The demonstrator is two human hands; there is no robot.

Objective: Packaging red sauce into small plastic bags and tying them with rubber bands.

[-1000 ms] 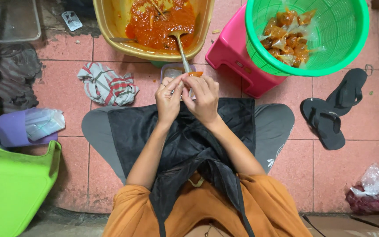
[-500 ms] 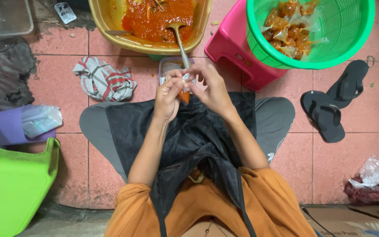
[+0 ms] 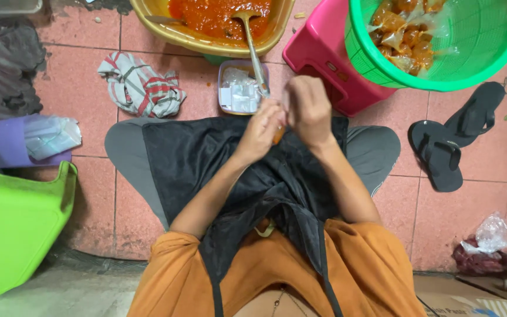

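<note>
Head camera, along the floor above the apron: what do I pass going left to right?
Purple container → striped cloth → small tray of clear bags → pink stool → green basket of filled sauce bags.

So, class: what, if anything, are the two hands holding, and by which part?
Both hands, left and right, pinch a small clear plastic bag of orange-red sauce between them; the exact part gripped is hidden behind the fingers.

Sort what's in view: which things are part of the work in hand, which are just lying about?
In use: left hand and right hand pinching a small orange packet; yellow basin of red sauce with spoon; small tub of clear bags; green basket of filled packets.

Lying about: striped rag; black sandals; pink stool; green bin.
</note>
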